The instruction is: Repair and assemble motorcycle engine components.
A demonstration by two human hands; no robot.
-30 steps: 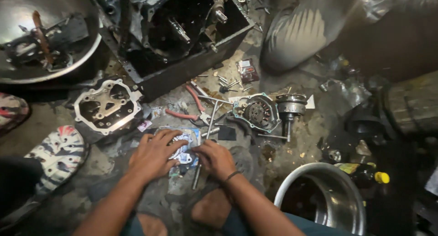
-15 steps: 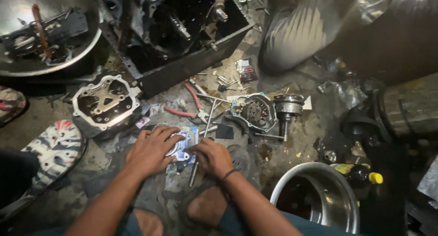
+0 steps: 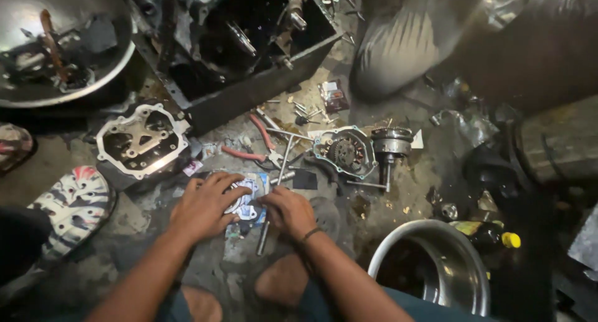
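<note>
Item: small pale metal part (image 3: 244,200), flat on the dirty floor (image 3: 156,203) at near centre; its shape was mostly hidden under the fingers, so its long axis could not be told.
Left hand (image 3: 205,207): palm down, fingers spread and pressed on the left side of the part.
Right hand (image 3: 288,211): knuckles up, fingers curled at the part's right edge; whether they pinched it could not be told; a dark band sat on the wrist.
T-handle wrench (image 3: 281,166): just beside the right hand; shaft running near to far, crossbar at the far end.
Red-handled pliers (image 3: 256,144): far of the hands, handles pointing far-left.
Cylinder head (image 3: 142,140): far-left, open face up.
Round engine cover (image 3: 344,152): right of the pliers; a flywheel (image 3: 391,144) touching its right side.
Black crate (image 3: 249,42): far centre, holding engine parts.
Steel bowl (image 3: 430,272): near right.
Patterned sandal (image 3: 71,207): near left.
</note>
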